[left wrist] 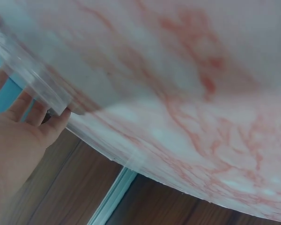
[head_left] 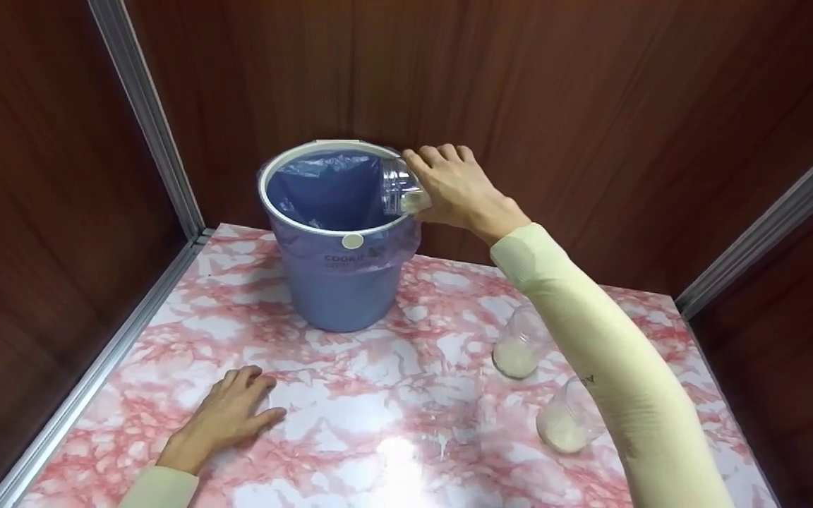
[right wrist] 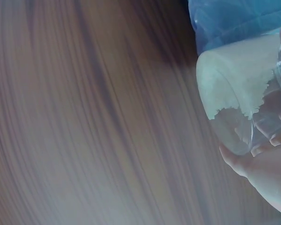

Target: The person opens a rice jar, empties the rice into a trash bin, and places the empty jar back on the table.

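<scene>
Blue shows in the bin [head_left: 341, 300] standing on the table [head_left: 322, 423] left of the upper middle of the head frame, its white rim [head_left: 302, 223] circling a translucent bluish liner [head_left: 329, 180] that folds down over the outside. At the rim's right side, the right hand [head_left: 454, 187] grips a clear jar [head_left: 394, 185] tipped onto its side, the mouth reaching over the bin's opening and the fingers wrapped around the body. In the right wrist view the same jar lies at the right edge of the frame, with white, grainy contents spread along its wall and base, and the blue liner shows just above it. In the lower left of the head frame, the left hand [head_left: 226, 413] is low over the table, fingers loosely bent and thumb set apart; its wrist view shows a piece of clear plastic [left wrist: 35, 70] across the fingertips at the left, and whether the hand grips it I cannot tell. Two more clear jars with white contents stand on the table right of centre, the far jar [head_left: 516, 358] just beside the right sleeve [head_left: 625, 367] and the near jar [head_left: 563, 429] partly covered by it. Red and white marbling covers the table, and brown wood-grain panels [head_left: 590, 77] rise behind it, with a metal strip [head_left: 152, 120] running down the upper left.
</scene>
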`<state>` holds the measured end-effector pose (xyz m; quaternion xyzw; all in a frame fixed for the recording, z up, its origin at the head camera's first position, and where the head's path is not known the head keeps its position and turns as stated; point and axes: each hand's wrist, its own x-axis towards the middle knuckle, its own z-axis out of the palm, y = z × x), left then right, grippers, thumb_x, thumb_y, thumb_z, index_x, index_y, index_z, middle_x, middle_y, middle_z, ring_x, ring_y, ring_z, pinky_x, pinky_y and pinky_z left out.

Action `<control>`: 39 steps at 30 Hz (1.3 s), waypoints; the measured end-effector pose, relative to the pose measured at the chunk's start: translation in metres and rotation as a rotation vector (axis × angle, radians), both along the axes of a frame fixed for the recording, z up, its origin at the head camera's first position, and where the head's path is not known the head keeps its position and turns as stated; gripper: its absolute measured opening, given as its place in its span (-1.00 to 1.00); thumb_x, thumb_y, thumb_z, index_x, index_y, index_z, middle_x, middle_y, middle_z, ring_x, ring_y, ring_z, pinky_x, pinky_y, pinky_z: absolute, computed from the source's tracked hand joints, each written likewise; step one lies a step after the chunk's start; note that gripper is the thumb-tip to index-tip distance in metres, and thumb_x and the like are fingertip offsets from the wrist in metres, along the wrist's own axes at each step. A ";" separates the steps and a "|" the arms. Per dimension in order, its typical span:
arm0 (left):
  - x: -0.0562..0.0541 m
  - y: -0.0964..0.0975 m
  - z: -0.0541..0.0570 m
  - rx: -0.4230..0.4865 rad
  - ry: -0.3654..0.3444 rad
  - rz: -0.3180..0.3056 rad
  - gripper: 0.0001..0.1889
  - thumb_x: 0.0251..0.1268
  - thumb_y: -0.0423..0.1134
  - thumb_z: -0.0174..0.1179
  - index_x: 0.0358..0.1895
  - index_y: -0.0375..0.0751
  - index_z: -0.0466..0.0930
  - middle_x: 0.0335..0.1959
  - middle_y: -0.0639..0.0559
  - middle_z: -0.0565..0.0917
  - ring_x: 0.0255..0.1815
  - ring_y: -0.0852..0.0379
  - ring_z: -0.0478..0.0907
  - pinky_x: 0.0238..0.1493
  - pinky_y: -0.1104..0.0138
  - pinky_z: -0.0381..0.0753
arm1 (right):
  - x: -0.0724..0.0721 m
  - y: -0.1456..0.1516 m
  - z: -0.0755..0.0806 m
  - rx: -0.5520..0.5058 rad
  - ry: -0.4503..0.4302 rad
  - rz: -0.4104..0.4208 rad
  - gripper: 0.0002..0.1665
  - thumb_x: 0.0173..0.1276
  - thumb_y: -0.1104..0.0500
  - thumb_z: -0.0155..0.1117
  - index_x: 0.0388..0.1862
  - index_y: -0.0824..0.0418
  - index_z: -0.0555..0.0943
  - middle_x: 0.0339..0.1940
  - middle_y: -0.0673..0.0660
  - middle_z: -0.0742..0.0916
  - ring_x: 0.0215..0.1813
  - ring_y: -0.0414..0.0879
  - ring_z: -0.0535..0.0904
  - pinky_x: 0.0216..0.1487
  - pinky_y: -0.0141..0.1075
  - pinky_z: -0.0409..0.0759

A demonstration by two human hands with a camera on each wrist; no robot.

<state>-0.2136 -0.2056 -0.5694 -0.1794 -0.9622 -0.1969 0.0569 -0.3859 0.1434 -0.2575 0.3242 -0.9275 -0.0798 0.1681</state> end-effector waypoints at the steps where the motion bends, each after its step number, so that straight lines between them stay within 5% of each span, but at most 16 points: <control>1: 0.000 0.000 0.000 0.005 -0.005 0.003 -0.43 0.21 0.26 0.22 0.11 -0.08 0.56 0.17 -0.20 0.48 0.20 -0.23 0.41 0.15 -0.18 0.42 | 0.000 -0.001 0.000 0.007 0.009 0.004 0.06 0.01 -0.12 0.54 0.41 0.18 0.25 0.27 0.28 0.52 0.27 0.26 0.42 0.25 0.16 0.36; 12: 0.001 0.004 -0.001 0.008 -0.022 0.030 -0.43 0.29 0.23 0.16 0.18 -0.10 0.52 0.17 -0.21 0.46 0.18 -0.21 0.40 0.15 -0.21 0.40 | -0.001 -0.005 -0.003 0.063 0.088 0.057 0.01 -0.03 -0.08 0.57 0.34 0.16 0.29 0.19 0.27 0.54 0.25 0.24 0.43 0.24 0.16 0.32; 29: -0.001 0.013 0.003 -0.058 -0.066 0.084 -0.41 0.23 0.12 0.26 0.24 -0.09 0.45 0.24 -0.29 0.39 0.21 -0.31 0.32 0.08 -0.24 0.35 | -0.002 -0.012 0.002 0.114 0.097 0.049 0.04 0.02 -0.10 0.57 0.41 0.11 0.25 0.27 0.26 0.50 0.34 0.26 0.37 0.39 0.26 0.20; 39: 0.000 0.017 0.004 -0.062 -0.020 0.076 -0.45 0.24 0.06 0.27 0.21 -0.13 0.47 0.21 -0.30 0.41 0.17 -0.31 0.36 0.05 -0.23 0.40 | 0.001 -0.009 0.009 0.132 0.096 0.043 0.02 0.06 -0.02 0.55 0.44 0.09 0.22 0.30 0.27 0.49 0.36 0.27 0.35 0.40 0.28 0.18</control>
